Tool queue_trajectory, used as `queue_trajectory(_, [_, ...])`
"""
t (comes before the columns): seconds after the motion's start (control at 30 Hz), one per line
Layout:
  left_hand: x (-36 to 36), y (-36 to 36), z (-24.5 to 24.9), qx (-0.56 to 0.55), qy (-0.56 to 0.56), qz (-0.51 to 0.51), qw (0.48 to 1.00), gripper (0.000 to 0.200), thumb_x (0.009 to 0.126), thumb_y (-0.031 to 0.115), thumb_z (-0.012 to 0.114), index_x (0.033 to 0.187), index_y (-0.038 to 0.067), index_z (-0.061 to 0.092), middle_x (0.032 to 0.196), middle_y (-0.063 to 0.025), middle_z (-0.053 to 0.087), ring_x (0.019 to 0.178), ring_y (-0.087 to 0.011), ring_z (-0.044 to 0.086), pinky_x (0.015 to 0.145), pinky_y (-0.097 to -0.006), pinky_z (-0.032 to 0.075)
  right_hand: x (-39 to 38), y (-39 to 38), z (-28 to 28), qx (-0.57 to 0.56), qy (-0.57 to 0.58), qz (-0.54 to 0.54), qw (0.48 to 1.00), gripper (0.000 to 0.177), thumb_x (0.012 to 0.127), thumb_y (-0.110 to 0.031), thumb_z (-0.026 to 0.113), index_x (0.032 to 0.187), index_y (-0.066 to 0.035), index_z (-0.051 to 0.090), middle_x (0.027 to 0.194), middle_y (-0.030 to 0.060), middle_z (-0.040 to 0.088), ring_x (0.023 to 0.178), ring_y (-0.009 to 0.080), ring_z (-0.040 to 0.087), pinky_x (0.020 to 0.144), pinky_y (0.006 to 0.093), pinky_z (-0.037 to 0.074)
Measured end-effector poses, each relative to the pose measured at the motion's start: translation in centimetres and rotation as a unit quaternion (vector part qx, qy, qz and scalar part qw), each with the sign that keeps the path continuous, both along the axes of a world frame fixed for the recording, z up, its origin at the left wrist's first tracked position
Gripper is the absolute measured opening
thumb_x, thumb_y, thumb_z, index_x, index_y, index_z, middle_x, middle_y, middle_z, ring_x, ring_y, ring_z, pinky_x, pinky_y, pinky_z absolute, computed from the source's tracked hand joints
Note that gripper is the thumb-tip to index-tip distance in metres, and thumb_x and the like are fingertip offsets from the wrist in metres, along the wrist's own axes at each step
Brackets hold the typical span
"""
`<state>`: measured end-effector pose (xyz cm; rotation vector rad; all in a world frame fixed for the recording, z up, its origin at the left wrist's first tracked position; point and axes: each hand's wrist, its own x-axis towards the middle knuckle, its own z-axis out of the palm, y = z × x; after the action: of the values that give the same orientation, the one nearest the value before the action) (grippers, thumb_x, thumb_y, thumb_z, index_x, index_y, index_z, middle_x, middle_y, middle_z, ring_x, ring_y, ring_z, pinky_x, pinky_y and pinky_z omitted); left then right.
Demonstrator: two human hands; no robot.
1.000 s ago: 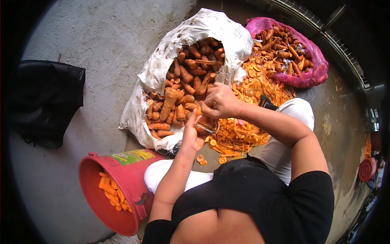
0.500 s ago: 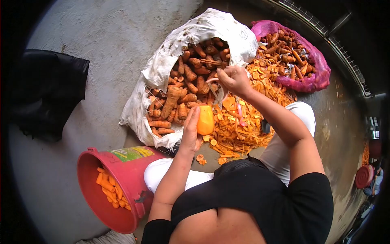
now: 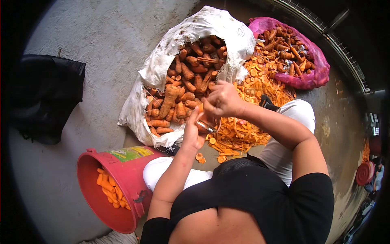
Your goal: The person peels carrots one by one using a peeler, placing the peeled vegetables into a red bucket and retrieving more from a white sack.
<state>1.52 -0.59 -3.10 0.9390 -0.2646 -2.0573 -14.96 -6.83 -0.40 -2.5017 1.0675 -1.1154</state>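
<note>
My left hand (image 3: 192,132) is closed around a peeled orange carrot (image 3: 200,107), most of which is hidden behind fingers and tool. A peeler (image 3: 206,126) with a shiny metal part lies across the carrot's lower end. Just to the right, my right hand (image 3: 222,99) is closed with fingers curled; the peeler's handle seems to run up to it, partly hidden. Beyond both hands, a white sack (image 3: 156,61) lies open, full of unpeeled carrots (image 3: 171,97). Orange peelings and cut ends (image 3: 243,132) are heaped below and right of my right hand.
A red bucket (image 3: 132,171) with peeled carrots (image 3: 109,187) lies tipped at lower left. A pink sack (image 3: 321,67) of carrots stands at upper right. Black plastic (image 3: 50,95) lies at far left. At the far right are a red lid (image 3: 365,173) and part of another person (image 3: 379,179).
My right hand has moved down and left, close to my left hand. The peeler now crosses the carrot, which was in plain view before. A dark shoe now shows beside the right knee.
</note>
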Motion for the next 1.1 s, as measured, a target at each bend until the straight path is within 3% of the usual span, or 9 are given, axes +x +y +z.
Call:
queue_trajectory(0.13, [0.4,1.0,1.6,-0.03,-0.01,-0.058,0.998,0.041,0.096,0.041,0.047,0.115,0.006,0.054,0.092,-0.0083,0.062,0.074,-0.0163,0.063,0.053,-0.0312,0.052,-4.4,-5.7,-3.2,-0.041,0.115,-0.196,0.973,0.045,0.083,-0.027,0.056,0.04,-0.014,0.052,0.037,0.0026,0.045,0.037,0.0164,0.042,0.06,0.0346,0.046])
queue_trajectory(0.17, [0.4,1.1,2.4,-0.026,-0.011,-0.076,0.997,0.041,0.096,0.041,0.047,0.115,0.005,0.054,0.09,-0.0089,0.062,0.071,-0.0165,0.063,0.05,-0.0309,0.051,-6.2,-6.9,-3.8,0.112,0.154,-0.256,0.948,0.046,0.084,-0.029,0.056,0.041,-0.012,0.053,0.039,0.0044,0.049,0.035,0.0163,0.046,0.064,0.0351,0.047])
queue_trajectory(0.23, [0.6,0.8,1.9,0.007,-0.01,-0.07,0.998,0.043,0.095,0.043,0.047,0.114,0.005,0.055,0.087,-0.011,0.062,0.071,-0.0198,0.063,0.056,-0.0327,0.053,-6.6,-7.1,-3.3,-0.007,0.125,-0.28,0.952,0.044,0.085,-0.031,0.054,0.045,-0.011,0.059,0.038,0.0028,0.051,0.032,0.0141,0.046,0.056,0.0326,0.048])
queue_trajectory(0.33, [0.7,0.0,1.4,0.08,-0.045,-0.028,0.995,0.047,0.093,0.047,0.049,0.116,0.006,0.054,0.091,-0.0117,0.062,0.077,-0.0226,0.063,0.067,-0.036,0.055,-3.2,-4.8,-1.6,0.163,0.041,-0.228,0.959,0.036,0.083,-0.032,0.055,0.056,-0.013,0.069,0.038,0.0025,0.051,0.027,0.0138,0.043,0.032,0.028,0.035])
queue_trajectory(0.43, [0.4,-0.2,1.7,0.077,-0.005,0.009,0.997,0.049,0.091,0.048,0.052,0.116,0.006,0.053,0.097,-0.0116,0.061,0.084,-0.0222,0.063,0.073,-0.0372,0.056,-0.4,-1.6,-0.2,0.013,0.0,-0.106,0.994,0.035,0.079,-0.026,0.058,0.047,-0.013,0.06,0.041,0.0011,0.046,0.041,0.0154,0.045,0.046,0.0341,0.039])
queue_trajectory(0.63, [0.5,-0.3,0.6,0.119,0.058,0.029,0.991,0.044,0.091,0.044,0.056,0.11,0.004,0.055,0.099,-0.0077,0.062,0.087,-0.0207,0.063,0.076,-0.0365,0.056,1.1,0.8,-0.2,0.002,-0.017,-0.012,1.0,0.033,0.076,-0.018,0.062,0.045,-0.013,0.054,0.044,0.0016,0.047,0.049,0.0208,0.047,0.053,0.0335,0.036])
queue_trajectory(0.77, [0.2,-0.1,0.8,0.1,-0.002,0.02,0.995,0.038,0.093,0.041,0.053,0.108,0.006,0.057,0.093,-0.0076,0.064,0.082,-0.0193,0.064,0.068,-0.0341,0.054,0.5,0.3,-0.2,0.022,0.011,-0.029,0.999,0.032,0.075,-0.025,0.062,0.046,-0.012,0.059,0.047,0.0053,0.054,0.049,0.0235,0.052,0.055,0.0352,0.042])
queue_trajectory(0.97, [0.9,0.7,1.9,0.018,0.01,-0.077,0.997,0.042,0.094,0.044,0.051,0.11,0.006,0.057,0.09,-0.009,0.064,0.072,-0.0195,0.064,0.063,-0.0317,0.053,-6.4,-7.4,-4.8,0.089,0.19,-0.295,0.932,0.046,0.086,-0.036,0.051,0.05,-0.01,0.063,0.038,0.0043,0.05,0.038,0.0179,0.049,0.066,0.0341,0.046])
queue_trajectory(1.1, [1.0,0.3,1.0,0.055,-0.009,-0.028,0.998,0.046,0.09,0.048,0.055,0.111,0.006,0.056,0.091,-0.0092,0.063,0.074,-0.0193,0.064,0.064,-0.0321,0.055,-2.6,-5.0,-1.5,0.217,0.115,-0.261,0.934,0.042,0.084,-0.035,0.051,0.054,-0.013,0.068,0.038,0.0053,0.05,0.032,0.0172,0.046,0.043,0.0325,0.043])
